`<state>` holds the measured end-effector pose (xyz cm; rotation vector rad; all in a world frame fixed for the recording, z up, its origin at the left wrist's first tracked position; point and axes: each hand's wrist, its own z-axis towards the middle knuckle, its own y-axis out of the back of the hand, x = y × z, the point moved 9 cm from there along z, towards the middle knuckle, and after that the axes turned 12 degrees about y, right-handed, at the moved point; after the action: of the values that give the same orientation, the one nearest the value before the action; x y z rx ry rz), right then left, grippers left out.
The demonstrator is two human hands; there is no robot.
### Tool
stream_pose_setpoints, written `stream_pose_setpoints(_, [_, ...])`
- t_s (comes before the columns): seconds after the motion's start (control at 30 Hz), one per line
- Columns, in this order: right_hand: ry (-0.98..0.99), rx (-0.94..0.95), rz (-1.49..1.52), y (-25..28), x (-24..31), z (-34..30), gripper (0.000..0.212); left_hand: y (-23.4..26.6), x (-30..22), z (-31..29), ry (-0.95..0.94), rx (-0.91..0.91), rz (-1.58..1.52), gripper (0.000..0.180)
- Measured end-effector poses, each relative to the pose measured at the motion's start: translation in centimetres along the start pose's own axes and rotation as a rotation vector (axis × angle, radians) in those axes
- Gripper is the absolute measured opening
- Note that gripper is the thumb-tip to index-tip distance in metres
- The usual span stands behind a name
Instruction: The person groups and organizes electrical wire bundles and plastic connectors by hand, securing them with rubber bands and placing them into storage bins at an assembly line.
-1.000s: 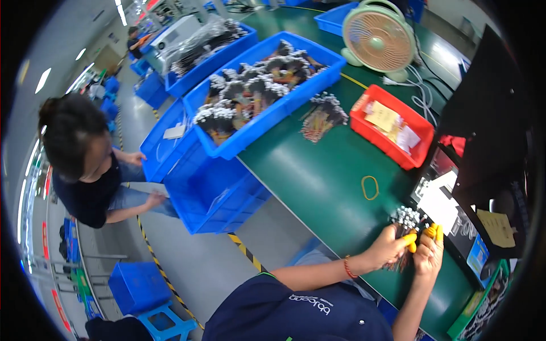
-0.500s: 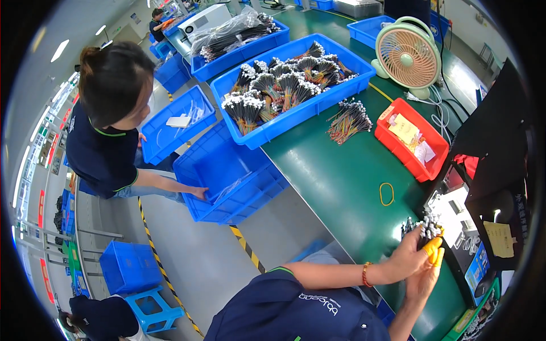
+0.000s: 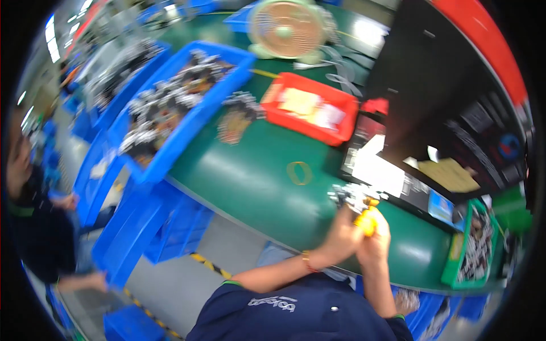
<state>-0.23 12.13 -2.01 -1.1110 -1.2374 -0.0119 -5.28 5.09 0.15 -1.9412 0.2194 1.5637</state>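
A bundle of thin wires with white connectors (image 3: 360, 195) stands up out of my two hands, above the near part of the green table. My left hand (image 3: 339, 237), with a red bracelet at the wrist, is closed round its dark lower part. Pressed against the same bundle is my right hand (image 3: 375, 241), its fingers closed; yellow covers show on fingertips there. Motion blur hides the exact finger placement. A yellow rubber band (image 3: 299, 173) lies on the table (image 3: 250, 176) just beyond my hands. Farther left, a loose wire bundle (image 3: 236, 118) rests beside the large blue bin.
The blue bin (image 3: 190, 122) full of wire bundles, a red tray (image 3: 309, 128) with paper slips and a fan (image 3: 287, 28) stand beyond. A black panel (image 3: 438, 96) rises at right, near a green tray (image 3: 456, 271) of parts. A co-worker (image 3: 42, 227) handles blue bins at left.
My view has swung to the right, so the table and bins shift left and the green tray shows fully. Both hands still hold the wire bundle.
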Motion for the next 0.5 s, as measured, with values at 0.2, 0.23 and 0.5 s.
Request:
stream_pose_setpoints(0.2, [0.131,0.155,-0.566,-0.3,2.6,1.6,0.022,0.5,3.5,1.2,0.587,0.099,-0.463,0.008])
stream_pose_setpoints(0.23, [0.125,0.165,-0.560,-0.7,2.9,1.6,0.023,0.6,3.8,1.3,0.574,0.107,-0.471,0.008])
stream_pose_setpoints(0.5, [0.095,0.120,-0.516,0.6,3.1,2.6,0.011,-0.3,4.0,1.3,0.557,0.136,-0.375,0.011])
